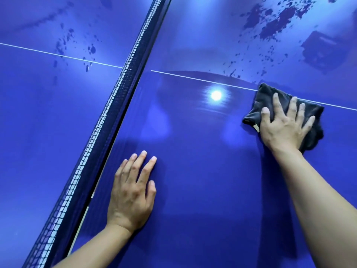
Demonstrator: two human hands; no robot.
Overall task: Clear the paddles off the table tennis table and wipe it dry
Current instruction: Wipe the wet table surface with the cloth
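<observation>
Pressing black cloth (269,96) down under flat, spread right hand (284,128), across the white line (193,78); left hand (131,198) flat, holding nothing, on blue surface (202,180) beside net (108,117).

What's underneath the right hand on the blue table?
A crumpled black cloth, which the right hand presses onto the blue table tennis table. Whatever lies beneath the cloth is hidden.

a dark net (108,120) with a pale mesh band runs diagonally from the lower left to the top centre. right of it a round white lamp glare (216,95) shines just below a thin white line (193,78). a dark boxy reflection (326,49) shows at the upper right.
</observation>
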